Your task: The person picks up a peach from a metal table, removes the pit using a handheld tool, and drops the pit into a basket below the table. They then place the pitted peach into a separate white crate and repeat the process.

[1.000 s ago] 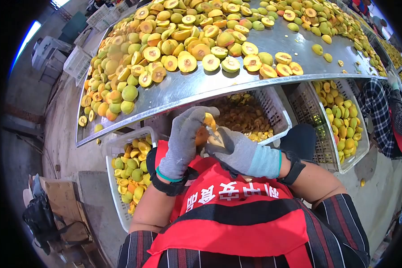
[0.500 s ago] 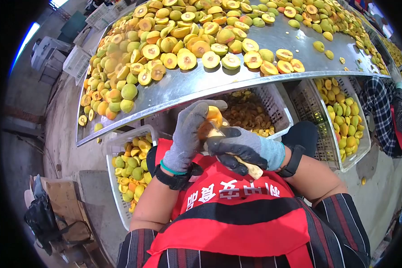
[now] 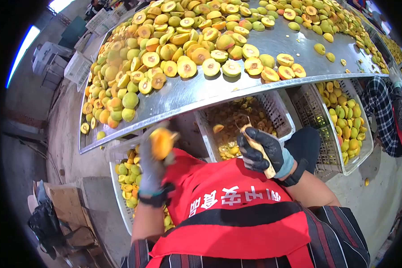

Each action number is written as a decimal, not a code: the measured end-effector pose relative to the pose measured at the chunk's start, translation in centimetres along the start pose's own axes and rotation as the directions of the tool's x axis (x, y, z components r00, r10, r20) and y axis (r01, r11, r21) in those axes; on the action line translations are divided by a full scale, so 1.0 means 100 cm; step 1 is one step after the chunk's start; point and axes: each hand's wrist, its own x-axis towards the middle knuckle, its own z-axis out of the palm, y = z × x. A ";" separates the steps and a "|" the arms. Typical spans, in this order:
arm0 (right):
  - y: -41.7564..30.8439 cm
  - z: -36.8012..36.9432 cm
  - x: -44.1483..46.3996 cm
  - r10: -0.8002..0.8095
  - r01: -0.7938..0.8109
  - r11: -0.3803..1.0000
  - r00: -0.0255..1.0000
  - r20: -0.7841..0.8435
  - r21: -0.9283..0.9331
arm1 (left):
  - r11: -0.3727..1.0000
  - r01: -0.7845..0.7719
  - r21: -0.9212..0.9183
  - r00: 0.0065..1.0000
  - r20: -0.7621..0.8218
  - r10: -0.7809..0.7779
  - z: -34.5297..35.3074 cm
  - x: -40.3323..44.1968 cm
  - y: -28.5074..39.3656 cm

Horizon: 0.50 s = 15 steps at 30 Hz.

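My left hand (image 3: 152, 172), in a grey glove and blurred by motion, holds a peach half (image 3: 162, 143) with orange flesh over the crate of cut fruit (image 3: 128, 174) at the left. In my right hand (image 3: 268, 152), gloved in grey and black, is a pitting tool (image 3: 260, 149) with a pale wooden handle; its thin tip points up and away from me. Beyond the hands, a crate (image 3: 205, 134) under the table edge contains brownish pits and scraps. A loose fruit piece (image 3: 218, 128) shows above that crate, blurred.
A metal table (image 3: 183, 89) bears heaps of halved peaches (image 3: 183, 44). Another crate of fruit (image 3: 344, 120) stands at the right, beside a co-worker in a checked sleeve (image 3: 379, 107). Cardboard (image 3: 64, 201) and a black bag (image 3: 44, 219) lie at lower left.
My hands have moved apart. The left has carried the peach half left and down, over the left crate; the right has shifted right with the pitting tool, whose tip now shows.
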 end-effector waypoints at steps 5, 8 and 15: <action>0.007 -0.020 -0.007 -0.010 -0.051 0.974 0.964 -0.266 -0.221 | 0.288 0.244 0.926 0.967 -0.212 -0.138 -0.117 -0.049 0.044; 0.008 -0.023 0.001 -0.041 -0.027 0.936 0.982 -0.185 -0.351 | 0.479 0.115 0.870 0.987 -0.154 0.044 -0.092 -0.008 0.062; 0.002 -0.023 0.000 -0.118 0.002 0.885 0.968 -0.221 -0.466 | 0.062 -0.309 0.949 0.934 0.290 0.206 0.039 0.202 0.041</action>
